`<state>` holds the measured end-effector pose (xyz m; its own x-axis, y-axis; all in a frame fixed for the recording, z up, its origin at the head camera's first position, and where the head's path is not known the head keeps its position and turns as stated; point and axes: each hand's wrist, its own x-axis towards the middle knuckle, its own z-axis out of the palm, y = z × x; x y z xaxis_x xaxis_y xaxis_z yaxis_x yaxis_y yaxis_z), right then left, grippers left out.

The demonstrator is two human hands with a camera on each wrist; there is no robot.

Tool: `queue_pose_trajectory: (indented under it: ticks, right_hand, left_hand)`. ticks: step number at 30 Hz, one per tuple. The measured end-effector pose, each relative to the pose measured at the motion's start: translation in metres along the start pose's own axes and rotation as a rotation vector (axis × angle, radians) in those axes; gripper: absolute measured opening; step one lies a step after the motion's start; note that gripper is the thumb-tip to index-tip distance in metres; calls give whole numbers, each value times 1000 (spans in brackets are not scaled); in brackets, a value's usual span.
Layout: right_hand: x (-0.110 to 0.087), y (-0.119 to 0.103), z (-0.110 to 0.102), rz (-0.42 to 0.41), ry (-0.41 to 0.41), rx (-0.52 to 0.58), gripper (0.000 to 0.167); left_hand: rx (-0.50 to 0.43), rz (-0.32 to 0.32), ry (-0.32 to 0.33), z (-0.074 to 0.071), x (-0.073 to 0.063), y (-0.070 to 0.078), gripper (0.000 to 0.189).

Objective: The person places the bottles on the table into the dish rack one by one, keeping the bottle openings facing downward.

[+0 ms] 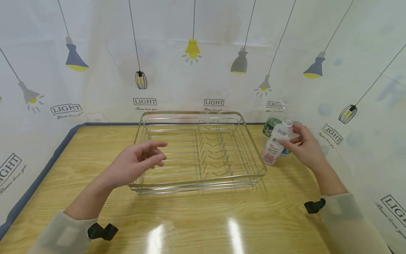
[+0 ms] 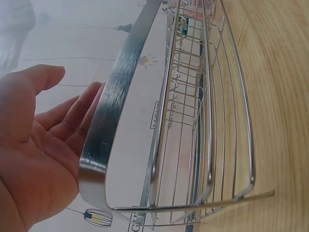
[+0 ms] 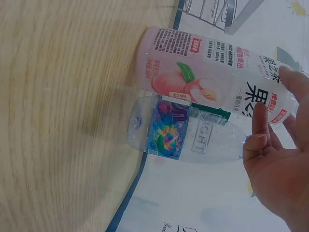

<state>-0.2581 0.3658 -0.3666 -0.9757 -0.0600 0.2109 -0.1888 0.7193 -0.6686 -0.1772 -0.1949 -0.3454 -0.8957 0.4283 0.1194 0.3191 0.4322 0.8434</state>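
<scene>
My right hand is at the upper part of a clear plastic drink bottle with a pink and white peach label. Thumb and fingers pinch this peach bottle on either side, and it stands a little tilted beside the rack. Right behind it is a clear bottle with a blue label, close to the fingers. A green-labelled bottle is partly hidden behind both. My left hand hovers over the left side of a metal wire dish rack, fingers loosely bent, holding nothing.
The dish rack has a flat metal rim and a row of wavy wire dividers. It sits on a wood-grain table. A white sheet printed with hanging lamps surrounds the table at the back and sides.
</scene>
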Motion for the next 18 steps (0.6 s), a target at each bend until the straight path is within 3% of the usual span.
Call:
queue_pose_trajectory:
  ticks: [8,12,18]
  right_hand:
    - [1,-2,3,-48,50,13,80]
    - [2,-8,3,-127,126,40,71]
    - [6,-35,-3,-253,248,98,66]
  left_hand:
    - [-29,7,0,1,0,2,46]
    - [-29,14,0,2,0,1,46]
    - [-21,22,4,2,1,1,45]
